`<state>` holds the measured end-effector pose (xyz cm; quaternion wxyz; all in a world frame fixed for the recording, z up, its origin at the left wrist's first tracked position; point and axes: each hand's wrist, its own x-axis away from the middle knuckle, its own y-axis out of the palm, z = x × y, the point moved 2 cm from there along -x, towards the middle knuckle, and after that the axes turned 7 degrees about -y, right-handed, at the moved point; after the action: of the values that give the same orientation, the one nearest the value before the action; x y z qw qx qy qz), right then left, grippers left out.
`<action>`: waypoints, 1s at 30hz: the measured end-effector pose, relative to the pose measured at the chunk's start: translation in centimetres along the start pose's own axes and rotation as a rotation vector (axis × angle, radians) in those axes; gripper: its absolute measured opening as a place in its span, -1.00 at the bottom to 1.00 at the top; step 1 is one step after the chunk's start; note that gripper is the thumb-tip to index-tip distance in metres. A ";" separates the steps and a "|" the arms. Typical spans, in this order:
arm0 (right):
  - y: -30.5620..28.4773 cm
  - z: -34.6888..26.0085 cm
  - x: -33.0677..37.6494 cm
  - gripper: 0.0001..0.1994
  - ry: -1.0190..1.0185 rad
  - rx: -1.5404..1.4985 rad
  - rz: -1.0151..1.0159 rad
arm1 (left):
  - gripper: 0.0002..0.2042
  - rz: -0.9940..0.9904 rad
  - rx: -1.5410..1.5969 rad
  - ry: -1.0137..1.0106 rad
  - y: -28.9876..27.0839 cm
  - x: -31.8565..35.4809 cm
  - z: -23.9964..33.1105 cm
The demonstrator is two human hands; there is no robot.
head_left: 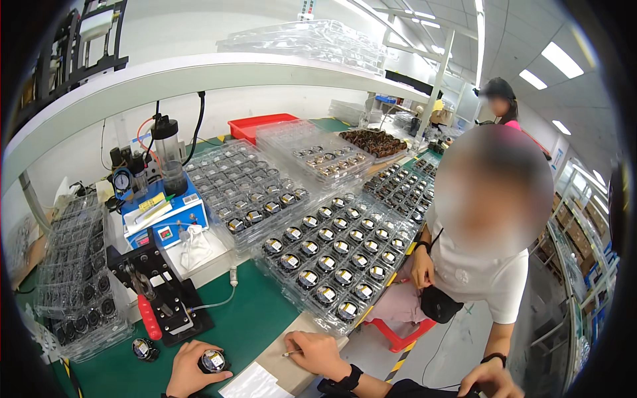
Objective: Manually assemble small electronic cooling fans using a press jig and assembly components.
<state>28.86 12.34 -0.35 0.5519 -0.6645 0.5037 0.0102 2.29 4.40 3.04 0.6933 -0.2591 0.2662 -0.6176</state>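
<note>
My left hand (184,371), at the near edge of the green mat (255,292), curls its thumb and fingers round a small round black part (213,360) with a white and yellow label. A similar round part (144,349) lies on the mat to its left. To the right, my right hand (320,353) rests with curled fingers on a beige board (292,368), pinching a thin pale piece (288,353) whose kind I cannot make out. White sheets (255,383) lie between my hands. A black toggle press with a red handle (149,317) stands just beyond my left hand.
A clear tray (298,292) of labelled round parts lies ahead, with more trays behind it. At left are a blue pneumatic controller (166,222) and stacked clear trays (79,278). A co-worker (478,278) sits at right near a red stool (401,335). A shelf (265,69) spans above.
</note>
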 end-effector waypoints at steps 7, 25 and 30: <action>0.0 0.0 -0.5 -0.85 0.010 -0.035 -0.123 | -0.55 -0.016 0.014 -0.040 -0.5 0.0 -0.2; -0.6 0.9 0.5 -0.85 -0.038 -0.149 -0.017 | -0.40 0.094 0.161 -0.202 1.0 -0.4 0.3; -0.3 0.8 0.2 -0.85 -0.036 -0.131 -0.015 | -0.34 0.078 0.121 -0.186 0.6 -0.6 -0.3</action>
<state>29.61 12.81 -0.53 0.5162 -0.7027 0.4871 0.0511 2.46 5.01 2.48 0.7528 -0.2627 0.1728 -0.5783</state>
